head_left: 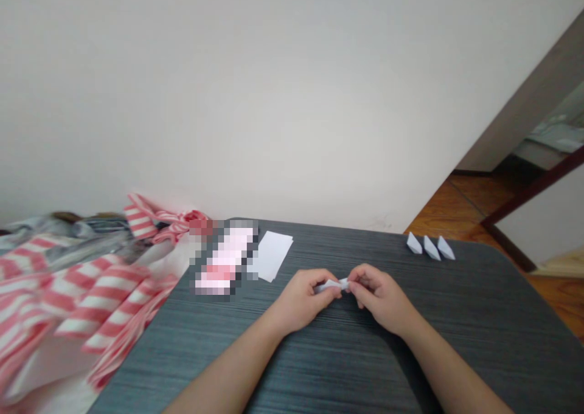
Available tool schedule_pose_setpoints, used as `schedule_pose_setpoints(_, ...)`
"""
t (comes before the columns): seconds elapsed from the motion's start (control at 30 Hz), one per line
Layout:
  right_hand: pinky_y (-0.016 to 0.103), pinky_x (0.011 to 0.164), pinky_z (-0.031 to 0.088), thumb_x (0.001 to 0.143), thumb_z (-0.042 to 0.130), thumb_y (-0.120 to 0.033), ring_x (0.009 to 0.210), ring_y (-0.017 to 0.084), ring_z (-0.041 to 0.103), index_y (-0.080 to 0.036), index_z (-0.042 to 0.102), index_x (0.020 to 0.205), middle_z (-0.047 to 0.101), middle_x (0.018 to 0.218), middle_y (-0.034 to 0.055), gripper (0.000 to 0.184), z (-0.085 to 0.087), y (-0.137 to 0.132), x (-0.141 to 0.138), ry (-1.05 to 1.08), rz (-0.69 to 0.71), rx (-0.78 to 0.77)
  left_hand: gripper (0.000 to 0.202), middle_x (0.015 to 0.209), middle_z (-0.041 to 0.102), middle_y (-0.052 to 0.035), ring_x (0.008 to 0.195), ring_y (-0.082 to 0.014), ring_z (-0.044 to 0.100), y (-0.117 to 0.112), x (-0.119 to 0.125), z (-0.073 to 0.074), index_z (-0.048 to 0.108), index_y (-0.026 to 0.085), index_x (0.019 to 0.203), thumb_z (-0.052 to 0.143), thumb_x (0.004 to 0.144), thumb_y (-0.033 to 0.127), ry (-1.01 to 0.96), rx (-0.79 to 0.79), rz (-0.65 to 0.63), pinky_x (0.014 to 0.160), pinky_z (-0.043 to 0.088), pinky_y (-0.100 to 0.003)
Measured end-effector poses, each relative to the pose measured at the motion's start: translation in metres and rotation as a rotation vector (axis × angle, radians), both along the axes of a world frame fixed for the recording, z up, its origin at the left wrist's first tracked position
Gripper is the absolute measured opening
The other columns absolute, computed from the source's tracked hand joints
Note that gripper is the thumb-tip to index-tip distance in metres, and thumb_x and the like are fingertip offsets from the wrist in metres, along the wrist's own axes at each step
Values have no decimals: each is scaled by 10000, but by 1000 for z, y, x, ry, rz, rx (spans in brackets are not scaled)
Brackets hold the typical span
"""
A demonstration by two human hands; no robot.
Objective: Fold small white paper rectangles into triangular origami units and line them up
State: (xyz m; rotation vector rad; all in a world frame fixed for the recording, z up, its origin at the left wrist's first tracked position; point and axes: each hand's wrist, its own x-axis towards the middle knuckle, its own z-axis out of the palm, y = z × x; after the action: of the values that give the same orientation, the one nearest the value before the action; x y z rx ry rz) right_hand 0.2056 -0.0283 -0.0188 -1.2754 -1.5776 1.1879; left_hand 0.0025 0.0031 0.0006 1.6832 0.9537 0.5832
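Note:
Between my two hands, just above the dark table, is a small piece of folded white paper. My left hand pinches it with thumb and forefinger from the left. The fingertips of my right hand close on its right end. Most of the folded paper is hidden by my fingers. A stack of white paper sheets lies beyond my left hand. Farther off to the right stand three folded white paper shapes in a row, pointed at the top.
A blurred-out pinkish rectangular object lies at the table's left edge. Red-and-white striped cloth is heaped left of the table. A pale wall rises behind it, and wooden floor shows at the right.

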Motion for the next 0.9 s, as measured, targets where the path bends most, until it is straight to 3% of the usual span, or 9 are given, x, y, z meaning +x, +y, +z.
schedule_pose_setpoints(0.2,231,505,476,904,587,-361,517,118,580,-200,592,868,635,714,10,165,-1,-3,2,-51,-35,123,202,612,581,23,499,-99,502,0,2,-6,640,153,849,555,872,335,-75,-94,84,471,381,-189)
schedule_pose_setpoints(0.37,252,527,504,902,590,-264,601,148,654,-216,728,987,726,987,89,168,2,-2,8,-215,20,330,199,580,553,35,478,-94,488,1,3,-9,614,152,838,557,872,340,-98,-123,102,457,378,-186)
schedule_pose_setpoints(0.63,305,691,565,932,566,-251,745,192,703,-236,756,1055,745,1005,77,227,5,0,9,-277,52,413,208,587,562,31,485,-95,494,2,1,-11,632,150,862,548,887,338,-89,-93,84,469,375,-189)
schedule_pose_setpoints(0.8,319,819,547,921,580,-216,914,211,695,-227,741,1070,738,1042,80,219,3,2,10,-276,75,481,226,596,572,28,503,-97,506,2,1,-11,647,154,862,549,893,356,-73,-62,84,489,382,-189)
schedule_pose_setpoints(0.9,307,818,534,906,596,-189,918,202,684,-223,736,1033,731,1024,77,192,3,2,9,-250,74,485,220,587,569,31,509,-96,507,1,1,-10,654,159,854,562,886,356,-58,-40,94,507,386,-190)
